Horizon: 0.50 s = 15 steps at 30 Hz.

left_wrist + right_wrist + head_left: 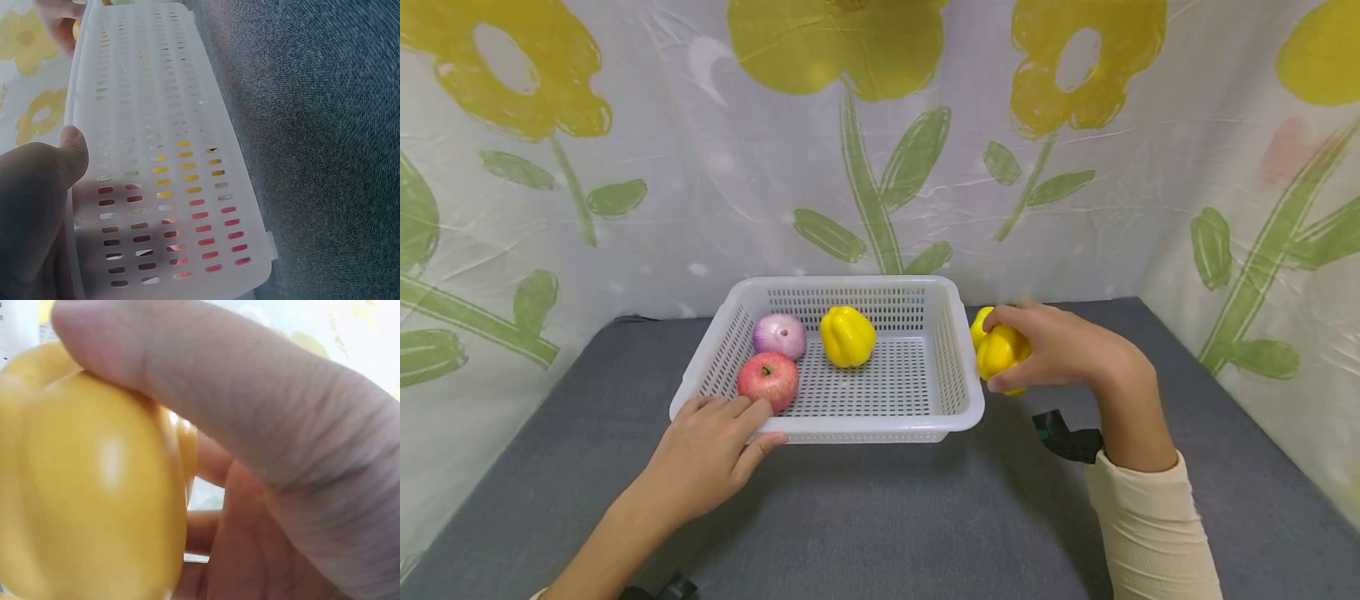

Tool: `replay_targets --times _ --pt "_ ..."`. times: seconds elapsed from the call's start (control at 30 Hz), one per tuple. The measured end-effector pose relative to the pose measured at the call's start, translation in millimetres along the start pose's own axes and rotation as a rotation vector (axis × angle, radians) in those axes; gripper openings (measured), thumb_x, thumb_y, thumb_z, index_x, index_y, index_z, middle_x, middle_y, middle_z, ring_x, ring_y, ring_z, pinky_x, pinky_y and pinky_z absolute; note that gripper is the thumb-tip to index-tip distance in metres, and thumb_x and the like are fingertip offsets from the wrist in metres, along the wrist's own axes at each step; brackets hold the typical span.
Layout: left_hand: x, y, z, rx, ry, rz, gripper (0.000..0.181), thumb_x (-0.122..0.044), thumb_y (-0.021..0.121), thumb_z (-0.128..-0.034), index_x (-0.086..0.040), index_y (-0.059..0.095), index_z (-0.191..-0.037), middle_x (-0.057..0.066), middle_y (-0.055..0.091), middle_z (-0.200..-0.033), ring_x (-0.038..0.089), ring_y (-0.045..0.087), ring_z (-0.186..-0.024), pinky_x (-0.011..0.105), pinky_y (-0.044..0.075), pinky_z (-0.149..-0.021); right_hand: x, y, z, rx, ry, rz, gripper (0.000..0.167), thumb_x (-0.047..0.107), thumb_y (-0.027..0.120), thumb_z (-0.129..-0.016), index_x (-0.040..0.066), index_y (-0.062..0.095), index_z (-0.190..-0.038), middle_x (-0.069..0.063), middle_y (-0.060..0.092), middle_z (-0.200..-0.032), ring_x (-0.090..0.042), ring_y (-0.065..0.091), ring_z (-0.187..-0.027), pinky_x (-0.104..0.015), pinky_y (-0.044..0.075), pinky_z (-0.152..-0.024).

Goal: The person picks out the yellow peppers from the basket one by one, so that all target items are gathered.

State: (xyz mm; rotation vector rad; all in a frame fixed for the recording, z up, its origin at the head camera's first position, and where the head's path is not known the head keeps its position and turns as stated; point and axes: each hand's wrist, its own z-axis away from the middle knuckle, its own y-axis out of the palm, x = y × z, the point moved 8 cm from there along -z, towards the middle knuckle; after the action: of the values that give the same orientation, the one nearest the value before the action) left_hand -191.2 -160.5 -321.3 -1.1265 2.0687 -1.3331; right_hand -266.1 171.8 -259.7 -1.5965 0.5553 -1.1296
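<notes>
A white perforated plastic basket point(880, 428) stands on the table. My left hand point(711, 454) grips its near rim at the left, fingers over the edge and thumb point(74, 153) against the outer wall. Inside are a red apple point(767, 382) close to those fingers, a purple onion point(779, 336) behind it, and a yellow bell pepper point(847, 337) near the middle. Just outside the basket's right side, my right hand point(1056, 346) holds another yellow bell pepper point(1002, 352) between thumb and fingers. More yellow shows behind it; whether that is a separate pepper I cannot tell.
Dark grey cloth covers the table point(880, 525). A pale curtain point(700, 183) with yellow flowers and green stems hangs along its back and sides. A black strap piece point(1067, 437) sits at the right wrist.
</notes>
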Motion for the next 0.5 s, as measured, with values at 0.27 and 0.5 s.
replay_targets --times 0.27,0.5 --pt "-0.2 0.0 -0.2 0.007 -0.003 0.003 0.029 -0.042 0.065 -0.0935 -0.016 0.051 -0.094 -0.007 0.045 -0.072 0.020 0.054 -0.070 0.049 0.044 -0.079 -11.5 12.6 -4.0 0.123 0.084 0.008 0.054 0.033 0.086 -0.075 0.010 0.063 -0.118 -0.005 0.057 -0.098 -0.023 0.053 -0.088 -0.038 0.047 -0.073" --pt "0.3 1.3 -0.1 0.019 -0.008 0.002 0.029 -0.041 0.067 -0.0926 -0.017 0.051 -0.093 -0.007 0.046 -0.073 0.019 0.053 -0.070 0.048 0.044 -0.079 -32.1 28.1 -6.6 0.233 0.229 -0.015 0.058 0.040 0.085 -0.073 0.015 0.061 -0.119 -0.006 0.058 -0.096 -0.024 0.056 -0.080 -0.037 0.049 -0.064"
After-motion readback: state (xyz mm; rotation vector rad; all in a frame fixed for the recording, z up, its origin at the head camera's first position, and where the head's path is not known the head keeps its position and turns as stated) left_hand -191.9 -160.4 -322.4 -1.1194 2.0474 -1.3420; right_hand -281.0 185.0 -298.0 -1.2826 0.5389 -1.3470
